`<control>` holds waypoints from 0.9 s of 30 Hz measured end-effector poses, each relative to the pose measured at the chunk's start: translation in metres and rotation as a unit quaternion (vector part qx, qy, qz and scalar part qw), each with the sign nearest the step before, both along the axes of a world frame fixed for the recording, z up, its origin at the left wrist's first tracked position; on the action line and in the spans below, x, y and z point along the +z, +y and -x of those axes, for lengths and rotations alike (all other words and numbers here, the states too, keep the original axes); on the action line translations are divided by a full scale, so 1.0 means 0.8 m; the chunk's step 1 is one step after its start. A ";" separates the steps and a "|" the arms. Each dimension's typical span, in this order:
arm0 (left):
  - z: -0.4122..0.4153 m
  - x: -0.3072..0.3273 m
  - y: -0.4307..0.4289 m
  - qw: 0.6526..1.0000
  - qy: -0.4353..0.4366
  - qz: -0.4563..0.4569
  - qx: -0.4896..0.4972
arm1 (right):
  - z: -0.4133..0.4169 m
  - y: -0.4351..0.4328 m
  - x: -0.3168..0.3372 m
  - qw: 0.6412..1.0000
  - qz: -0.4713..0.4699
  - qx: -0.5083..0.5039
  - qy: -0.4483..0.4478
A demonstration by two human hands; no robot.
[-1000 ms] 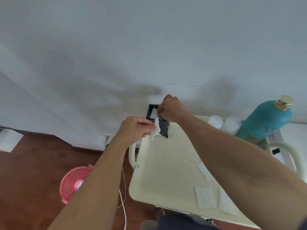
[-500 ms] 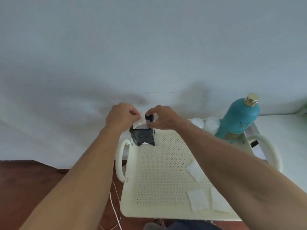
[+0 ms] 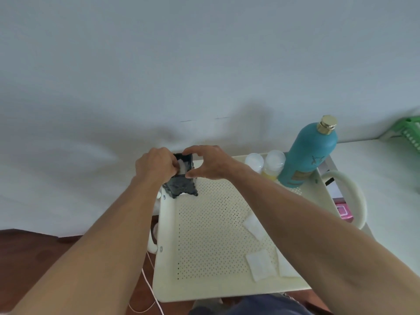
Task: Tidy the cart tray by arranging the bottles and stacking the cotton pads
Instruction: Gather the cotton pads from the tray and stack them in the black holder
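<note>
A dark square holder point(image 3: 181, 186) stands in the far left corner of the cream perforated cart tray point(image 3: 211, 235). My left hand point(image 3: 155, 165) pinches a white cotton pad point(image 3: 182, 165) and pushes it into the holder's open top. My right hand point(image 3: 209, 163) grips the holder's far right rim between thumb and fingers. Loose cotton pads lie on the tray: one point(image 3: 253, 225) beside my right forearm, another point(image 3: 260, 264) near the front right. A tall teal bottle point(image 3: 309, 153) with a gold cap stands at the far right, with two small white-capped bottles point(image 3: 264, 161) next to it.
The cart's curved handle point(image 3: 354, 201) loops off the right side, with a pink object point(image 3: 344, 211) below it. A green basket point(image 3: 412, 133) sits on the white surface far right. A white cable point(image 3: 150, 287) hangs over the wooden floor at the left.
The view has shifted left and down. My left hand has pressed the cotton pad from beside the holder into its top, and my right hand has moved to the holder's upper rim.
</note>
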State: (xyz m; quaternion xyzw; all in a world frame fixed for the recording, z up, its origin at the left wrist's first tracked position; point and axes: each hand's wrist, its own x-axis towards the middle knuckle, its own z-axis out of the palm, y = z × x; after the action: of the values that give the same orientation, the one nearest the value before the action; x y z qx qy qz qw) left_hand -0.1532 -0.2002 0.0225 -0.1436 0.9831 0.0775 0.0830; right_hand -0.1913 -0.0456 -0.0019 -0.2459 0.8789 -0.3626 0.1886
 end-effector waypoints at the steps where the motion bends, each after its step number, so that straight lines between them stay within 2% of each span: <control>1: 0.000 0.000 -0.001 1.000 0.002 -0.002 0.004 | 0.000 0.000 -0.001 1.000 -0.001 0.000 0.001; 8: -0.019 0.012 -0.007 0.997 0.060 -0.043 0.040 | -0.005 0.001 0.006 0.999 -0.024 0.013 0.019; 17: -0.051 0.029 0.022 0.986 0.137 -0.073 0.063 | -0.036 0.046 0.029 0.998 -0.001 -0.030 0.052; 24: -0.077 0.009 0.078 0.985 0.143 -0.088 0.036 | -0.068 0.104 0.026 0.993 -0.001 -0.095 0.065; 27: -0.086 -0.006 0.105 0.987 0.120 -0.111 0.016 | -0.081 0.132 0.015 0.991 -0.008 -0.122 0.061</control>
State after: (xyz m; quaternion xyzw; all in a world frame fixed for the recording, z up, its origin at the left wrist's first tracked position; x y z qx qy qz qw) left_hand -0.0848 -0.1160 0.0174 -0.1385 0.9690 0.2036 -0.0210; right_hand -0.1269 0.0600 0.0104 -0.1568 0.9151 -0.3603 0.0908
